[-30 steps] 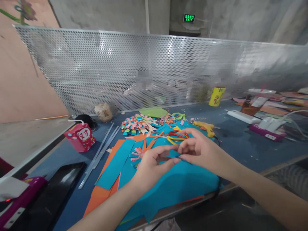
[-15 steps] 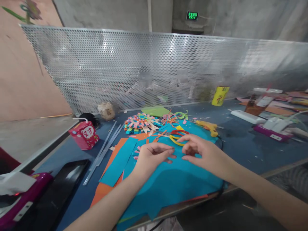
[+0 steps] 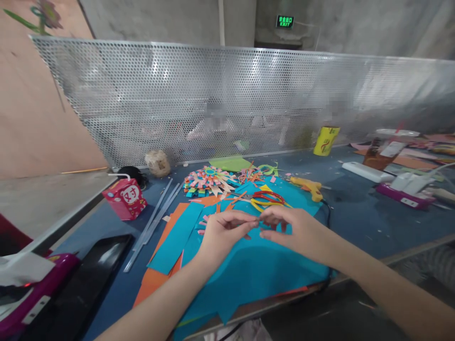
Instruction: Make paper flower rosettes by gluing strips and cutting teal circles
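Observation:
My left hand point(image 3: 222, 233) and my right hand point(image 3: 295, 228) meet fingertip to fingertip over a large teal paper sheet point(image 3: 256, 274). Both pinch a small paper piece between them that is too small to make out. Red and yellow scissors point(image 3: 265, 199) lie just behind my right hand. A small pink and orange paper flower point(image 3: 205, 221) is partly hidden by my left hand. A bigger multicoloured paper flower point(image 3: 207, 181) lies farther back.
Orange and teal sheets point(image 3: 170, 239) spread to the left. A yellow glue gun point(image 3: 307, 186), a red drink carton point(image 3: 125, 199), glue sticks point(image 3: 152, 220) and a black tablet point(image 3: 88, 265) are on the blue table. A perforated metal screen point(image 3: 227, 99) closes the back.
My hands parted half a second ago, then came together again, fingertips pinching. The camera view shifted slightly to the left.

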The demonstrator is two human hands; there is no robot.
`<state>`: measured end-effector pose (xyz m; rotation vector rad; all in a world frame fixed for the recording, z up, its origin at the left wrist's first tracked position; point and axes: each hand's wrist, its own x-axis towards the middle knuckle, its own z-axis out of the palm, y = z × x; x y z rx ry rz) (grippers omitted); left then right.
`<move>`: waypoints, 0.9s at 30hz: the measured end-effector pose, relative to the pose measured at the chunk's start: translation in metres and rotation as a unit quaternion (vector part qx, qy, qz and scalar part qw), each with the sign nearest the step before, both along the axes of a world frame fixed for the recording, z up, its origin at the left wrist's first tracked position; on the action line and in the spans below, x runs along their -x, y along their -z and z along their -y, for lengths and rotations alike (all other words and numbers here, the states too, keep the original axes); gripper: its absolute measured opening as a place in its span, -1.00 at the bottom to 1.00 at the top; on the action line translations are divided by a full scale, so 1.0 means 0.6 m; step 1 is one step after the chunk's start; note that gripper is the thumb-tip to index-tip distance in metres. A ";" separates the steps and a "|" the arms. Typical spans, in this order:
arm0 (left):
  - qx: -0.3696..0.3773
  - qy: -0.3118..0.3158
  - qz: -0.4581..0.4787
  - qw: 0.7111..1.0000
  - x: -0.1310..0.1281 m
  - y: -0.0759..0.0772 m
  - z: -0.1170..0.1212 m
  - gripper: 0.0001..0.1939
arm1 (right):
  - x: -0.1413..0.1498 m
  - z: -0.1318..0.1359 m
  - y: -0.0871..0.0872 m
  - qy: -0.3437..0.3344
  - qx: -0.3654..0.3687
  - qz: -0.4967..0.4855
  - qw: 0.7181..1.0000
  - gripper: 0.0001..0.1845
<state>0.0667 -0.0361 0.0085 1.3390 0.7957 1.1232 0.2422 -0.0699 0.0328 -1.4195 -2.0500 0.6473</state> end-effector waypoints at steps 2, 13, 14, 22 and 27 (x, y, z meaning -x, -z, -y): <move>-0.024 -0.003 -0.009 1.000 0.001 -0.001 0.000 -0.91 | 0.010 -0.005 0.001 0.004 -0.027 0.003 1.000 -0.91; -0.118 0.047 -0.041 0.991 0.007 0.008 0.001 -0.68 | 0.002 0.002 0.002 0.021 -0.071 0.052 0.996 -0.89; -0.119 0.056 -0.044 0.990 0.007 0.009 0.001 -0.66 | 0.002 0.003 0.002 0.021 -0.069 0.054 0.996 -0.89; -0.137 0.113 -0.108 0.978 0.011 0.007 0.001 -0.49 | -0.006 0.008 0.002 0.002 -0.078 0.086 0.993 -0.86; -0.102 0.132 -0.092 0.982 0.011 -0.002 0.003 -0.53 | -0.017 0.007 0.005 -0.025 -0.101 0.117 0.988 -0.84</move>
